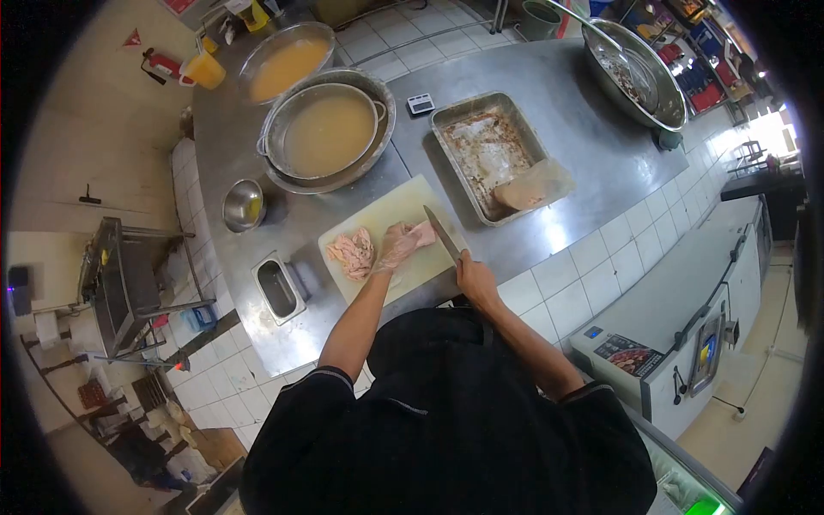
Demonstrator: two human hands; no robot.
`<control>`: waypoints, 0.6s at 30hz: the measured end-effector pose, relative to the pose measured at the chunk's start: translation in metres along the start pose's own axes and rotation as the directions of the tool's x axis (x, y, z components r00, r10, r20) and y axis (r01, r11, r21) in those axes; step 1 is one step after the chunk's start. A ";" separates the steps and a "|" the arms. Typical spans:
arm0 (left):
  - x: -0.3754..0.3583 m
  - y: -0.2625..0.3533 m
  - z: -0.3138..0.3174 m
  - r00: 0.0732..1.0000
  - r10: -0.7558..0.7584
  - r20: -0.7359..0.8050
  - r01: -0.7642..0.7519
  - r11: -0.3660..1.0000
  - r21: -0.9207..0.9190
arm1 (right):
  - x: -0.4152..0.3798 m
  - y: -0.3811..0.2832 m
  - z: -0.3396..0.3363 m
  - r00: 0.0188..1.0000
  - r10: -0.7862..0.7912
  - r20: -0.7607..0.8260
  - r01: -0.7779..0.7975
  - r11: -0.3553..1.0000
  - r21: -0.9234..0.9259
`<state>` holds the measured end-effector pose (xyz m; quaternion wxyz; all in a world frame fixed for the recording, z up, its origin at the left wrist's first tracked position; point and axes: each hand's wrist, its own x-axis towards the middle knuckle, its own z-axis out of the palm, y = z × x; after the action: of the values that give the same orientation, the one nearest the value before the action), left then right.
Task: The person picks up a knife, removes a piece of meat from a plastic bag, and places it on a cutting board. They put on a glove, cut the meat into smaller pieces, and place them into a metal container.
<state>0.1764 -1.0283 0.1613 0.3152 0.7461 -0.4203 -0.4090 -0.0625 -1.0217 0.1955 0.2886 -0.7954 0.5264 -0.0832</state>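
My left hand (397, 247), in a clear plastic glove, is closed on a piece of raw meat (421, 234) lying on the white cutting board (378, 212). A heap of pale pink cut meat (352, 254) rests at the board's left side. My right hand (474, 279) is wrapped around the handle of a knife (442, 232). The blade slants up and left over the board's right part, just beside the meat under my left hand.
Behind the board stand large metal bowls of cloudy liquid (330, 129). A metal tray (475, 137) with a plastic bag (536, 184) lies to the right. At left are a small bowl (245, 206) and a steel container (278, 287); a wide bowl (635, 77) stands far right.
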 end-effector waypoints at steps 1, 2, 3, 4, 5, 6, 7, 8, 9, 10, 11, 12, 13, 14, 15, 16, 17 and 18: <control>-0.003 -0.005 -0.004 0.999 0.033 -0.004 -0.033 0.999 0.032 | 0.000 0.000 0.004 1.000 -0.008 -0.009 0.008 1.000 -0.027; -0.007 -0.010 -0.007 0.998 0.066 -0.006 -0.066 0.996 0.063 | 0.000 0.000 0.007 1.000 -0.024 -0.020 0.023 0.999 -0.040; -0.013 -0.008 -0.012 0.998 0.059 -0.013 -0.058 0.993 0.103 | -0.002 -0.001 0.009 0.999 -0.037 -0.030 0.036 0.998 -0.055; -0.018 -0.006 -0.016 0.998 0.054 -0.019 -0.051 0.989 0.141 | -0.003 0.000 0.010 0.998 -0.050 -0.042 0.047 0.996 -0.071; -0.023 -0.002 -0.019 0.998 0.051 -0.025 -0.046 0.983 0.180 | -0.004 0.000 0.010 0.998 -0.052 -0.040 0.049 0.996 -0.074; -0.025 -0.002 -0.019 0.997 0.055 -0.051 -0.046 0.984 0.173 | -0.004 -0.001 0.010 0.998 -0.055 -0.038 0.052 0.996 -0.076; -0.029 -0.003 -0.019 0.995 0.057 -0.078 -0.044 0.985 0.166 | -0.005 -0.002 0.011 0.998 -0.059 -0.036 0.056 0.996 -0.076; -0.032 -0.005 -0.021 0.993 0.060 -0.106 -0.042 0.986 0.159 | -0.005 -0.004 0.012 0.997 -0.062 -0.034 0.060 0.996 -0.068; -0.037 -0.003 -0.024 0.986 0.102 -0.132 -0.073 0.975 0.208 | -0.006 -0.003 0.014 0.997 -0.066 -0.033 0.064 0.996 -0.061; -0.042 -0.003 -0.028 0.977 0.144 -0.155 -0.101 0.962 0.255 | -0.007 -0.002 0.015 0.997 -0.067 -0.030 0.066 0.996 -0.055; -0.046 -0.002 -0.030 0.967 0.184 -0.175 -0.125 0.945 0.302 | -0.008 0.001 0.016 0.998 -0.063 -0.012 0.062 0.996 -0.068; -0.047 -0.006 -0.028 0.959 0.182 -0.215 -0.088 0.919 0.384 | -0.008 0.003 0.017 0.998 -0.060 0.006 0.060 0.995 -0.080; -0.046 -0.010 -0.025 0.949 0.182 -0.256 -0.045 0.885 0.463 | -0.009 0.005 0.019 0.998 -0.057 0.025 0.059 0.994 -0.092; -0.045 -0.013 -0.023 0.937 0.185 -0.298 0.004 0.844 0.536 | -0.009 0.005 0.022 0.998 -0.053 0.018 0.054 0.996 -0.077; -0.048 -0.011 -0.023 0.860 0.350 -0.372 -0.072 0.804 0.590 | -0.011 0.001 0.020 0.999 -0.049 0.012 0.049 0.997 -0.062; -0.050 -0.009 -0.023 0.751 0.505 -0.426 -0.136 0.749 0.649 | -0.012 -0.001 0.019 0.999 -0.043 0.005 0.043 0.998 -0.048; -0.051 -0.006 -0.023 0.614 0.642 -0.459 -0.183 0.681 0.709 | -0.014 -0.005 0.018 0.998 -0.061 -0.013 0.060 0.997 -0.042; -0.052 -0.010 -0.018 0.663 0.624 -0.413 -0.231 0.695 0.681 | -0.017 -0.009 0.019 0.997 -0.077 -0.027 0.076 0.996 -0.036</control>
<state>0.1801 -0.9755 0.1792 0.2856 0.7664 -0.5672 0.0968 -0.0541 -0.9974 0.1880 0.2635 -0.8188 0.5009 -0.0963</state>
